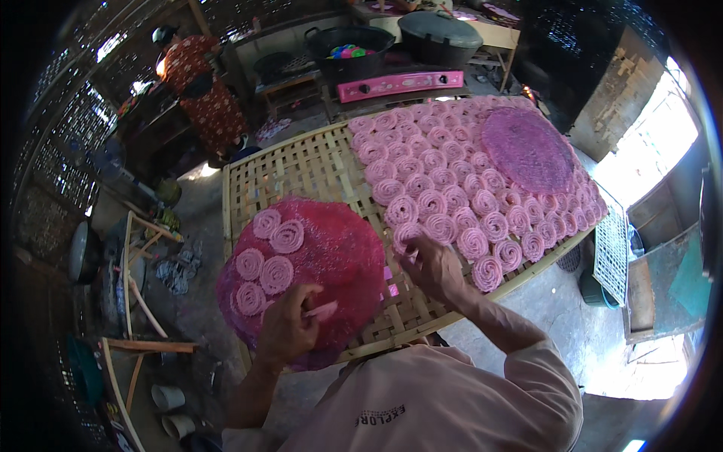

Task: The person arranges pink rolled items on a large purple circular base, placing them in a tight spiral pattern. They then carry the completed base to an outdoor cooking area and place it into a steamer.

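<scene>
Pinching a pale pink spiral [324, 310] in the fingers of my left hand [291, 330], I hold it above a round red mesh sheet [343, 248], where five other spirals [277, 275] lie toward the left. My right hand [437, 275] has its bent fingertips at the near-left corner of the packed rows [433, 184] on the woven rack [290, 167], though I cannot tell whether they grip one. Farther off, a purple mesh disc [527, 151] covers some rows, with a long pink panel [401, 86] beyond the rack.
</scene>
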Demonstrator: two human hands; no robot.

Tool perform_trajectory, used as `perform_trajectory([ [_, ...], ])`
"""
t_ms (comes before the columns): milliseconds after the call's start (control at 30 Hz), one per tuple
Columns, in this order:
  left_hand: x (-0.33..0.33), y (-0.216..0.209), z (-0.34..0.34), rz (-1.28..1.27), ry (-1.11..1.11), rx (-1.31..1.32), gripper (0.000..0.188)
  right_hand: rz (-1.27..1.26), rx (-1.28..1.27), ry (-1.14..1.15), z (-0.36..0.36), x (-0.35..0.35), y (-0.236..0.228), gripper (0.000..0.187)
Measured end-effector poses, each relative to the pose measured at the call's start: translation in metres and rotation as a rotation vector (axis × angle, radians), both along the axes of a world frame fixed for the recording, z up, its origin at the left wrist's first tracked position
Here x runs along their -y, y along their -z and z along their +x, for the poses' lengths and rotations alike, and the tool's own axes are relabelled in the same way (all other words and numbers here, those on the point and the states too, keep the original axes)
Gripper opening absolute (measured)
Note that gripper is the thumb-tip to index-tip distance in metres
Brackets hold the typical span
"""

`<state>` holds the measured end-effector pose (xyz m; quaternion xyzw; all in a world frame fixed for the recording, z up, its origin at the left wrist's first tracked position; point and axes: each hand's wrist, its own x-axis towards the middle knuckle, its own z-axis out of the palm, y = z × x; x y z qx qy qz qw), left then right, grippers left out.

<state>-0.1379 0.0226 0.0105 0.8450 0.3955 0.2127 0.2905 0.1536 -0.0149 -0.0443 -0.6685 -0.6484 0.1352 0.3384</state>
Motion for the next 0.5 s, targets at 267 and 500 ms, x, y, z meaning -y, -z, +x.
perform_trajectory([
  [267, 0.026, 0.022, 0.067, 0.053, 0.388, 0.158, 0.037, -0.747, -1.306, -0.045, -0.038, 0.025, 0.033, 0.036],
  [500, -0.023, 0.025, -0.021, 0.358, 0.162, -0.308, 0.042, -0.216, -0.410, 0.202, 0.023, 0.045, 0.020, 0.028],
])
